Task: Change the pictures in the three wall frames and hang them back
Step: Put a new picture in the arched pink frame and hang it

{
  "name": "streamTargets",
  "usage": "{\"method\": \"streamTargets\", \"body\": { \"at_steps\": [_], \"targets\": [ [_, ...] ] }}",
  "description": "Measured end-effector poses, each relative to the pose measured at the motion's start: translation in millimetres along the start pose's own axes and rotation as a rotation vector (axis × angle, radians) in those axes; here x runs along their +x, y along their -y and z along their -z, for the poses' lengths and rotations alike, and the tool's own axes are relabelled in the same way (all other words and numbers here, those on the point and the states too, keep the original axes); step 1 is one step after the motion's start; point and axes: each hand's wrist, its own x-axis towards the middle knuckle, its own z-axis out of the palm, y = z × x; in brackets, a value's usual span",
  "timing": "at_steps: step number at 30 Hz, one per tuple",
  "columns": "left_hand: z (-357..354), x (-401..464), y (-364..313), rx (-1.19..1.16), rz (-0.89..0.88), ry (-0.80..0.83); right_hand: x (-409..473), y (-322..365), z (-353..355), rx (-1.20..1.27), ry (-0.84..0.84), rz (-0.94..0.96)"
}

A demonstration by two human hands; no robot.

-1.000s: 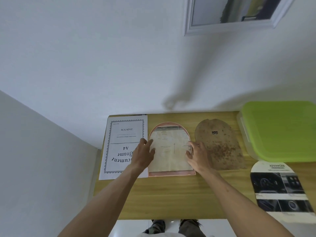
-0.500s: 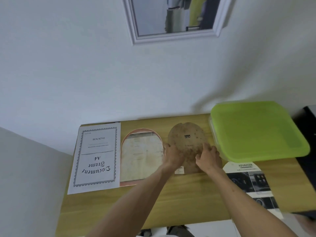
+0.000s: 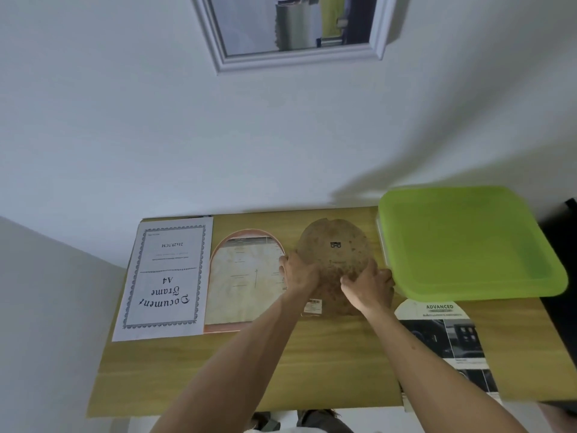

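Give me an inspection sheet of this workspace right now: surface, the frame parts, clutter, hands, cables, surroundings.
Surface: wooden table against a white wall.
Job's things: arched frame lies flat; brown arched backing board beside it on its right; Document Frame A4 sheet at the left edge; arched car print at the front right.
Clutter: box with green lid at the back right.
Hands: left hand and right hand both grip the backing board at its sides.
Cables: nothing seen.
Surroundings: white rectangular frame hangs on the wall above; dark object at the right edge, unclear what.
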Motion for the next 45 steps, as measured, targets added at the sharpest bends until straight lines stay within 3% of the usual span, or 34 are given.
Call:
{"method": "streamTargets", "body": {
  "at_steps": [4, 8, 14, 18, 29, 45],
  "targets": [
    [26.2, 18.8, 1.2, -0.075, -0.072, -0.028, -5.6, 14.1, 3.5, 0.155, -0.105, -0.064],
    [84.0, 18.7, 0.7, -0.13, -0.193, -0.036, -23.5, 43.2, -2.9, 0.279, -0.105, 0.0],
    [176.8, 12.5, 46.0, -0.018, -0.359, 0.035, -52.9, 84.4, -35.7, 0.374, 0.004, 0.195],
    [205.9, 18.8, 90.1, 0.069, -0.378, 0.027, -68.7, 100.2, -58.6, 0.324, 0.084, 0.281],
    [205.7, 32.8, 143.1, 0.202, -0.34, 0.01, -79.5, 97.7, -82.4, 0.174, 0.069, 0.315],
    [195.7, 39.9, 144.3, 0.18, -0.218, 0.012, -82.4, 97.6, -88.0, 0.112, 0.081, 0.304]
  ]
}}
